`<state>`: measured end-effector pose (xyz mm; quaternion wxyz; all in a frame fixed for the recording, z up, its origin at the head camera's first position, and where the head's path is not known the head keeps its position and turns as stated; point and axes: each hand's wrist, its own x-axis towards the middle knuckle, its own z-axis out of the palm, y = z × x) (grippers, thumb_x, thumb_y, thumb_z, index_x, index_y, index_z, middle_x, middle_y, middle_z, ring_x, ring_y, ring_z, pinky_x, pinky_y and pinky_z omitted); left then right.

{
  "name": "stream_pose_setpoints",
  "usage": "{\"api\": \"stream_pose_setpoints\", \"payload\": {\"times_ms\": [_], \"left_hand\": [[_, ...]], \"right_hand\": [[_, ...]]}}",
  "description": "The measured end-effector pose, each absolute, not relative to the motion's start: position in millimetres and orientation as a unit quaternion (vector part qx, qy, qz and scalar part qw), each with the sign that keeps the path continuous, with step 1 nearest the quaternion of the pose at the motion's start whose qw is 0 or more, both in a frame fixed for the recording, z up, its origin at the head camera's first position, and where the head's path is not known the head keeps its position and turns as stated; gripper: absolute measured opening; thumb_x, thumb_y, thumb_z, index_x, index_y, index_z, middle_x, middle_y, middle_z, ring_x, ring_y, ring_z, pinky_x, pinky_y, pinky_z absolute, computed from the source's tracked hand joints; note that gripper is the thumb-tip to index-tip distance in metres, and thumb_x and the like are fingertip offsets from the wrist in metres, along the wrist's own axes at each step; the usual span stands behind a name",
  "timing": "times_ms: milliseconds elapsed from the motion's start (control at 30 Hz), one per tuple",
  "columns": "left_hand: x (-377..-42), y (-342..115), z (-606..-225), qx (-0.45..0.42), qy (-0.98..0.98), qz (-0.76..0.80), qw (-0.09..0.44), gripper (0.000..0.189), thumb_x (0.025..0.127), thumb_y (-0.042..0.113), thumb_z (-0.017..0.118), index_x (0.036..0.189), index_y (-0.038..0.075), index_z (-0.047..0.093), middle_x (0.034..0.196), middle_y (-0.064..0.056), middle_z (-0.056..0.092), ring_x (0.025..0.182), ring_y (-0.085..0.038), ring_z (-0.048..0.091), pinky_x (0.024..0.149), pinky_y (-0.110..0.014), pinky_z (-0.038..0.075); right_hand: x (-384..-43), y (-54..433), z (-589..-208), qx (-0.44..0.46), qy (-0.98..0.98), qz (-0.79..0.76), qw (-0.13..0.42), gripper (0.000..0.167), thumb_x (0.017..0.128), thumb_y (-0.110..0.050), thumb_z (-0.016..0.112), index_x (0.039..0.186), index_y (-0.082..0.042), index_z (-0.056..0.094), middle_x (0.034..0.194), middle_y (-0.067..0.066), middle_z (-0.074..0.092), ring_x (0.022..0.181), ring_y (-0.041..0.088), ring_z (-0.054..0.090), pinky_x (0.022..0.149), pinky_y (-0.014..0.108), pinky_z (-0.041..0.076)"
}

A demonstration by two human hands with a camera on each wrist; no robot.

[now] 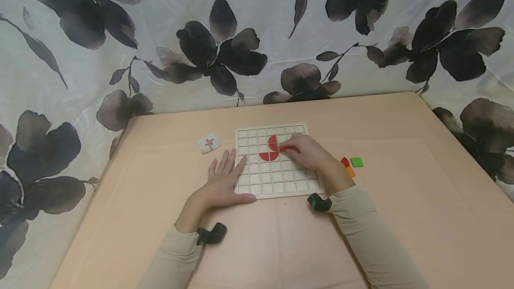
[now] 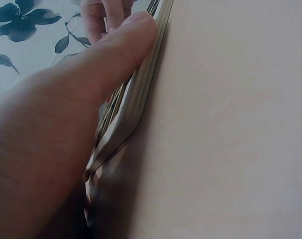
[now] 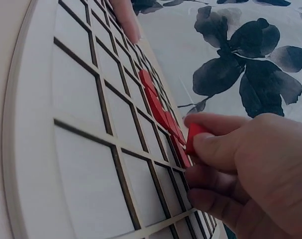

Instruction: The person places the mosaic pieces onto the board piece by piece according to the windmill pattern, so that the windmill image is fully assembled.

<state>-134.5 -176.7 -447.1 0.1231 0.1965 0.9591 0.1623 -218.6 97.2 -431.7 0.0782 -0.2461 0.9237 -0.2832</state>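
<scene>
A white grid board (image 1: pixel 289 187) with raised cell lines lies on the table. Red quarter-round tiles (image 1: pixel 269 156) sit in cells near its middle, partly hidden by my right hand (image 1: pixel 307 151). That hand pinches another red tile (image 3: pixel 193 138) between thumb and index finger, just over the board beside the placed ones. My left hand (image 1: pixel 221 186) rests at the board's left edge with fingers spread and straight. In the left wrist view, its thumb (image 2: pixel 126 42) lies along the board's near edge.
Left of the board lies a small patterned card (image 1: pixel 209 142) showing a red figure on a grid. To the right are a loose green tile (image 1: pixel 356 162), a red tile (image 1: pixel 345 162) and an orange tile (image 1: pixel 351 171). A floral cloth (image 1: pixel 281 26) hangs behind the table (image 1: pixel 401 217).
</scene>
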Motion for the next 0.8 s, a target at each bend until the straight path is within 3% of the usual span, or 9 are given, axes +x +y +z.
{"api": "stream_pose_setpoints", "payload": {"times_ms": [267, 567, 800], "left_hand": [[-136, -177, -449, 0.198, 0.959, 0.162, 0.121, 0.111, 0.073, 0.077, 0.056, 0.154, 0.020, 0.008, 0.160, -0.013, -0.011, 0.147, -0.031, -0.015, 0.113, -0.059, -0.007], [-136, -177, -449, 0.198, 0.959, 0.161, 0.120, 0.111, 0.073, 0.078, 0.055, 0.154, 0.020, 0.008, 0.160, -0.013, -0.011, 0.147, -0.031, -0.014, 0.113, -0.059, -0.007], [-135, -177, -448, 0.198, 0.959, 0.162, 0.120, 0.110, 0.073, 0.076, 0.057, 0.154, 0.019, 0.009, 0.160, -0.014, -0.010, 0.147, -0.032, -0.013, 0.113, -0.059, -0.006]], "right_hand": [[-216, 92, -431, -0.191, 0.933, -0.295, 0.081, 0.021, 0.088, -0.020, 0.068, 0.108, -0.016, 0.072, 0.108, 0.002, 0.071, 0.106, 0.020, 0.061, 0.098, 0.039, 0.047], [-211, 85, -425, -0.166, 0.939, -0.291, 0.074, 0.014, 0.087, -0.017, 0.069, 0.100, -0.014, 0.074, 0.096, 0.002, 0.068, 0.088, 0.020, 0.056, 0.081, 0.033, 0.050], [-208, 84, -420, -0.158, 0.947, -0.268, 0.078, 0.019, 0.088, -0.016, 0.066, 0.106, -0.013, 0.074, 0.103, 0.005, 0.072, 0.099, 0.022, 0.062, 0.090, 0.037, 0.051]]}}
